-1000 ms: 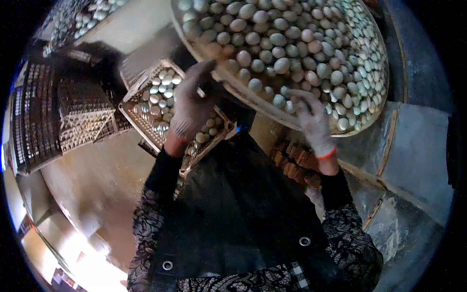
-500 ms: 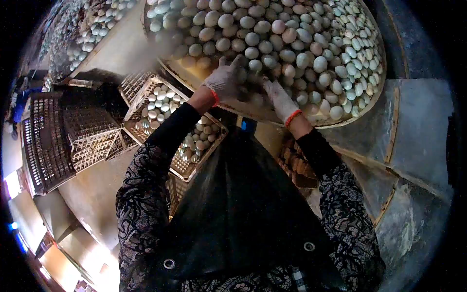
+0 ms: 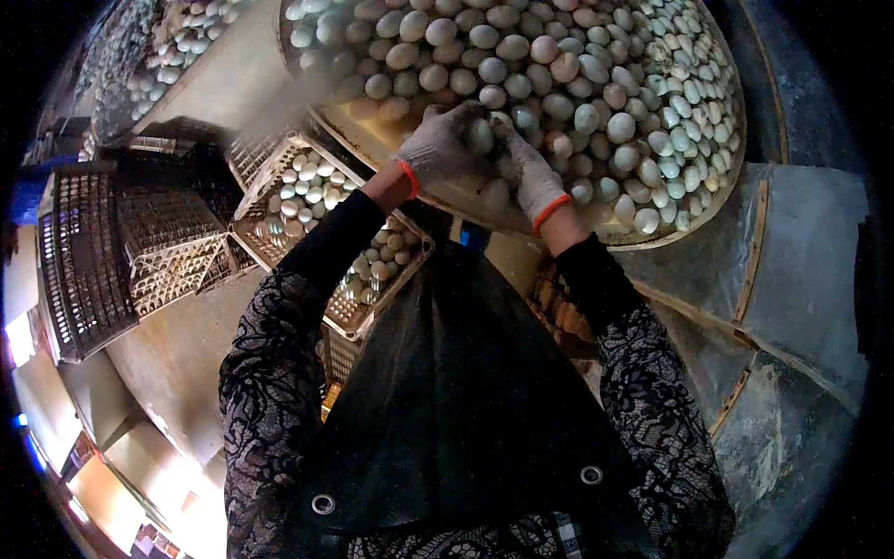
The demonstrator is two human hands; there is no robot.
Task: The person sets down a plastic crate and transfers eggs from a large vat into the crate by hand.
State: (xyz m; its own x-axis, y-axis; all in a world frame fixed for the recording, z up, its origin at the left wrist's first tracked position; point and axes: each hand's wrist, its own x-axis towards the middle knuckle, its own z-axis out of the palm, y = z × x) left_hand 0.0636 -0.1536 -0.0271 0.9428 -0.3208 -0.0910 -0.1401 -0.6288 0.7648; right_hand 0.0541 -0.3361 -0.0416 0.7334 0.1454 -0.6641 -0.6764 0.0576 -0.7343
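A large round container full of pale bluish and whitish eggs fills the upper middle and right. Over its near edge, my left hand, in a light knitted glove with an orange cuff, has its fingers bent around an egg. My right hand, gloved the same way, is just right of that egg, its fingertips close to my left fingers. What the right hand holds, if anything, is hidden and blurred. Both hands are above the eggs close to the rim.
A plastic crate holding eggs stands left of the container, partly under my left forearm. Dark stacked crates are farther left. More eggs lie at upper left. Bricks show below the container, and grey slabs at right.
My left hand has come from over the crate to the container's near edge. My right hand has moved left, and the two hands are now close together at the eggs.
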